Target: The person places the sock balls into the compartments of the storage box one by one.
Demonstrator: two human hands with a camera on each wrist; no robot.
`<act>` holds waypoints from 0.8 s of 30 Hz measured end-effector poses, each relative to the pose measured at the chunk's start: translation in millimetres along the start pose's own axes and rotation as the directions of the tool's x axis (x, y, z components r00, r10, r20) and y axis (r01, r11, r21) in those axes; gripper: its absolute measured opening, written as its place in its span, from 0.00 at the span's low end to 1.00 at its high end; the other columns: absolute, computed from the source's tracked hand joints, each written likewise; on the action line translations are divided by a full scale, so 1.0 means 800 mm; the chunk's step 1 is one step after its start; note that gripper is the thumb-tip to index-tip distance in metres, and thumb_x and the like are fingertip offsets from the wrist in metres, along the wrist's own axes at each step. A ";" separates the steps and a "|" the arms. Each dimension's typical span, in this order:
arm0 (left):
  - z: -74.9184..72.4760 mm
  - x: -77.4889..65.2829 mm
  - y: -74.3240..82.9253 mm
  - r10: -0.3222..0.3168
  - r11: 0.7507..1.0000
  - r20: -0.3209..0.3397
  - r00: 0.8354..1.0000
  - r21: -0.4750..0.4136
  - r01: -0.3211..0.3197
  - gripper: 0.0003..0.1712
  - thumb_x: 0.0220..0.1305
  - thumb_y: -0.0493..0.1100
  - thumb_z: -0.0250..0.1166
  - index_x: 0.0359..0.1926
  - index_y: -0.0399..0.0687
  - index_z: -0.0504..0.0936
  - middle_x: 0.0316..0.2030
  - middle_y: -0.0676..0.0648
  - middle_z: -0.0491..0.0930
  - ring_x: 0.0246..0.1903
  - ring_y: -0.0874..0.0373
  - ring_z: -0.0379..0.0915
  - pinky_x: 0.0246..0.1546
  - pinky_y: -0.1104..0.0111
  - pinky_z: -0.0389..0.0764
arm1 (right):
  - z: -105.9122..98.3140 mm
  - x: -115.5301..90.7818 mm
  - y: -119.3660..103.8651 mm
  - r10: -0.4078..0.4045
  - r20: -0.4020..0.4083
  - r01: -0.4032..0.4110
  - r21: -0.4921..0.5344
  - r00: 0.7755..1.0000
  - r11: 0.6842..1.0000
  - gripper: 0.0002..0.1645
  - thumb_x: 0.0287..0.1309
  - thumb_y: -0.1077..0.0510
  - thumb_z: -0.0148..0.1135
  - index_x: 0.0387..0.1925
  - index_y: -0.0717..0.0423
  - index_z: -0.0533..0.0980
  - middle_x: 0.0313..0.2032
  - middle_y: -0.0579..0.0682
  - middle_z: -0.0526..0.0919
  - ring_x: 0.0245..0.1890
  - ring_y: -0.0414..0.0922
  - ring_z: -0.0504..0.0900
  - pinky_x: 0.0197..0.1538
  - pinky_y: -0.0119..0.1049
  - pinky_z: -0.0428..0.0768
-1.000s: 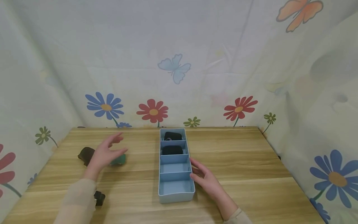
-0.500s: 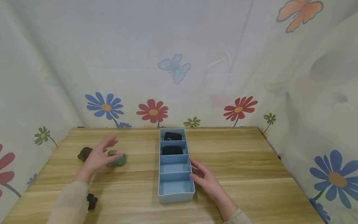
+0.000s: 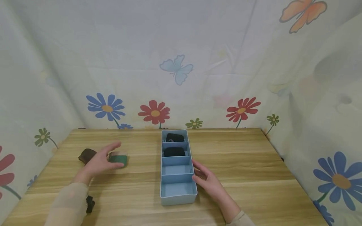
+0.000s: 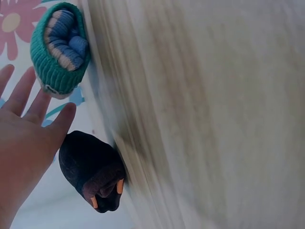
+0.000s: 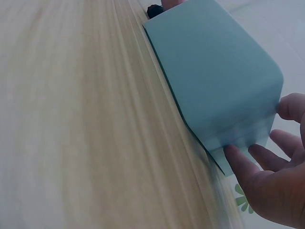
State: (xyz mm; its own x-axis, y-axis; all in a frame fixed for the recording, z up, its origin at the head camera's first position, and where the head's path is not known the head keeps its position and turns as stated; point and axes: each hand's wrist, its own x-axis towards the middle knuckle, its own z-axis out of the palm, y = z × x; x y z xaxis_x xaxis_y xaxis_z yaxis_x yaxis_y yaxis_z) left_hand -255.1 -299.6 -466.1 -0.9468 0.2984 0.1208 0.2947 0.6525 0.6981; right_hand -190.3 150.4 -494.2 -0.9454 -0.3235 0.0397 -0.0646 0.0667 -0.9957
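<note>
Left hand (image 3: 101,161) is at the left part of the worktop (image 3: 240,163), fingers and thumb spread apart, holding nothing. Nearest to it is the green rolled knit bundle (image 3: 120,160), lying on the worktop between thumb and fingers as seen from the head; contact cannot be told. Left wrist view shows blue and pale ribbed folds inside the green roll. A dark bundle (image 3: 87,155) with two orange marks lies just beside the same hand, on its outer side, partly covered by it in the head view. Right hand (image 3: 210,183) has its fingers extended and slightly apart, fingertips touching the right outer wall of the light-blue divided box (image 3: 178,200). Box stands upright, four compartments in a row; the farthest holds one black item (image 3: 175,137), the next another black item (image 3: 174,152).
</note>
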 end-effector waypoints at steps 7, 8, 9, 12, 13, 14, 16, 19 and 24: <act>0.006 0.004 -0.004 -0.021 1.000 0.042 0.999 0.020 0.020 0.56 0.51 0.52 0.79 0.74 0.38 0.59 0.71 0.32 0.58 0.69 0.31 0.50 0.63 0.35 0.58 | 0.000 -0.001 -0.001 0.007 -0.003 -0.007 0.005 1.000 1.000 0.36 0.66 0.67 0.60 0.73 0.61 0.61 0.72 0.61 0.61 0.68 0.61 0.65 0.64 0.44 0.70; 0.006 0.004 -0.004 -0.018 1.000 0.045 0.999 0.022 0.017 0.56 0.51 0.52 0.79 0.74 0.38 0.59 0.71 0.32 0.58 0.69 0.31 0.50 0.62 0.35 0.58 | 0.000 -0.001 -0.001 0.008 -0.003 -0.008 0.007 1.000 1.000 0.36 0.66 0.67 0.60 0.73 0.61 0.61 0.72 0.61 0.61 0.68 0.61 0.65 0.64 0.44 0.70; 0.006 0.004 -0.005 -0.014 1.000 0.048 0.999 0.024 0.013 0.56 0.51 0.52 0.79 0.74 0.38 0.60 0.70 0.32 0.58 0.69 0.30 0.50 0.62 0.35 0.58 | 0.000 -0.001 -0.001 0.009 -0.003 -0.009 0.007 1.000 1.000 0.36 0.66 0.67 0.60 0.73 0.61 0.61 0.72 0.60 0.61 0.68 0.61 0.65 0.64 0.44 0.70; 0.007 0.005 -0.007 -0.001 0.999 0.057 0.998 0.033 0.000 0.55 0.50 0.52 0.79 0.73 0.39 0.61 0.69 0.31 0.60 0.68 0.30 0.51 0.61 0.35 0.59 | 0.001 -0.001 -0.001 0.010 -0.003 -0.010 0.005 1.000 1.000 0.36 0.66 0.67 0.59 0.73 0.61 0.61 0.72 0.60 0.61 0.68 0.61 0.65 0.64 0.44 0.70; 0.007 0.005 -0.007 0.002 0.999 0.059 0.998 0.033 -0.004 0.55 0.50 0.52 0.79 0.73 0.39 0.62 0.69 0.31 0.60 0.68 0.30 0.51 0.61 0.35 0.59 | 0.001 -0.001 -0.001 0.010 -0.002 -0.010 0.005 1.000 1.000 0.36 0.66 0.67 0.59 0.73 0.61 0.61 0.72 0.60 0.61 0.68 0.61 0.65 0.64 0.44 0.70; 0.007 0.005 -0.008 0.006 0.999 0.060 0.998 0.035 -0.008 0.54 0.50 0.52 0.79 0.72 0.39 0.62 0.69 0.31 0.60 0.68 0.30 0.52 0.61 0.35 0.59 | 0.001 -0.001 -0.001 0.008 -0.001 -0.008 0.005 1.000 1.000 0.36 0.66 0.67 0.59 0.73 0.61 0.61 0.72 0.60 0.61 0.68 0.61 0.65 0.64 0.43 0.70; 0.008 0.006 -0.009 0.014 0.999 0.062 0.998 0.040 -0.017 0.54 0.49 0.52 0.79 0.72 0.38 0.63 0.69 0.31 0.61 0.68 0.30 0.53 0.62 0.36 0.60 | 0.000 -0.001 -0.001 0.004 0.002 -0.004 0.004 1.000 1.000 0.36 0.66 0.67 0.59 0.73 0.61 0.61 0.72 0.60 0.61 0.68 0.61 0.65 0.64 0.42 0.71; 0.009 0.007 -0.010 0.030 0.999 0.063 0.998 0.042 -0.032 0.52 0.50 0.50 0.79 0.71 0.37 0.65 0.69 0.31 0.62 0.67 0.30 0.53 0.62 0.37 0.59 | 0.000 -0.001 -0.001 0.000 0.006 0.000 0.008 1.000 1.000 0.36 0.66 0.67 0.59 0.73 0.61 0.61 0.72 0.61 0.60 0.68 0.61 0.64 0.64 0.41 0.71; 0.009 0.007 -0.012 0.056 0.996 0.064 0.996 0.068 -0.060 0.48 0.51 0.45 0.79 0.68 0.33 0.67 0.68 0.29 0.62 0.67 0.29 0.54 0.62 0.37 0.59 | 0.000 -0.001 -0.002 0.001 0.005 -0.001 0.009 1.000 1.000 0.36 0.66 0.67 0.60 0.73 0.61 0.61 0.72 0.61 0.60 0.68 0.61 0.65 0.64 0.41 0.71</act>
State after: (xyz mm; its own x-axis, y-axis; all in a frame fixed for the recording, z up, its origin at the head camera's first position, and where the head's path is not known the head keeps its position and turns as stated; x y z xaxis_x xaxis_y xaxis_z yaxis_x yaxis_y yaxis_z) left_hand -262.3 -299.0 -477.6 -0.9186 0.3785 0.1139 0.3592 0.6791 0.6402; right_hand -189.6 150.2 -492.9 -0.9437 -0.3286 0.0386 -0.0610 0.0580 -0.9965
